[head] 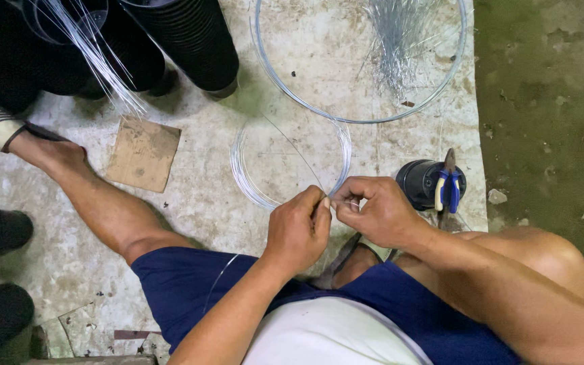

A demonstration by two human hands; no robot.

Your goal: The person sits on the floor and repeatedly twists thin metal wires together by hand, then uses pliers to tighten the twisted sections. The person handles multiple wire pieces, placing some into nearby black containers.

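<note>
My left hand (297,228) and my right hand (375,211) meet above the floor, both pinching the near rim of a small coil of thin silver wire (245,177). The coil's loop extends away from me over the concrete. A single wire strand (292,150) crosses the loop toward my fingers. I sit with my left leg stretched out and my right knee bent.
A large wire hoop (273,76) lies farther out, with a bundle of short wire pieces (397,42) inside. Blue-handled pliers (447,189) rest on a black pot (417,181). Stacked black pots (190,37), a cardboard square (143,154) and straight wires (99,57) lie left.
</note>
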